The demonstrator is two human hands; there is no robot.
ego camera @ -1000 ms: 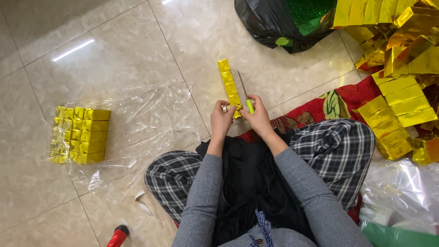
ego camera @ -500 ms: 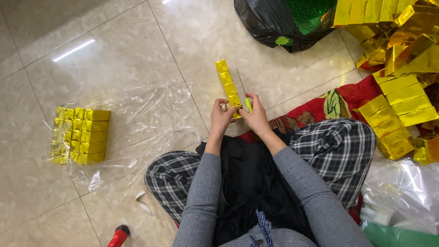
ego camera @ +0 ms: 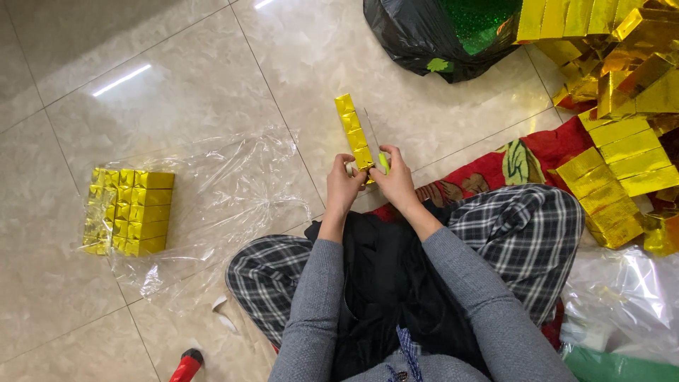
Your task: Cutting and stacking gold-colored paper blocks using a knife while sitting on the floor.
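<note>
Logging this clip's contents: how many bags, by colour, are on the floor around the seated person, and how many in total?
Black bag: 1
Clear plastic bag with stacked gold blocks: 1
Clear plastic bag at the right edge: 1
Total: 3

The lower end of the strip of gold foil blocks (ego camera: pixel 353 133) is hidden between the left hand (ego camera: pixel 342 185) and right hand (ego camera: pixel 396 182), and the small yellow-green object (ego camera: pixel 382 162) in the right fingers is too covered to identify. The black bag (ego camera: pixel 417 39), the gold pile (ego camera: pixel 622 106) and the red-handled tool (ego camera: pixel 185 366) are cut off by the frame edges.
</note>
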